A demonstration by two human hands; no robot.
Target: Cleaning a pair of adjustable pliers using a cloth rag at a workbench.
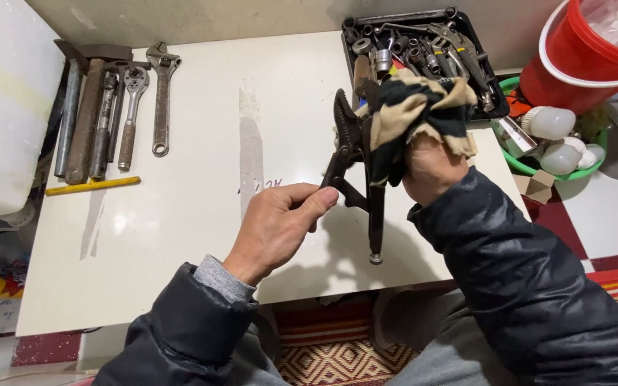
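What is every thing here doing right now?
locking pliers: held up off the table, handles apart.
cloth: bunched in the right hand, pressed on the pliers.
left hand: gripping one pliers handle.
tray: full of tools.
wrenches: lying flat on the table.

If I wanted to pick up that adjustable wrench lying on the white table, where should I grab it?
Grip the adjustable wrench around the middle of its long, straight handle, coming from above. It lies flat, head away from you, apart from the other tools to its left, so the fingers have room on both sides.
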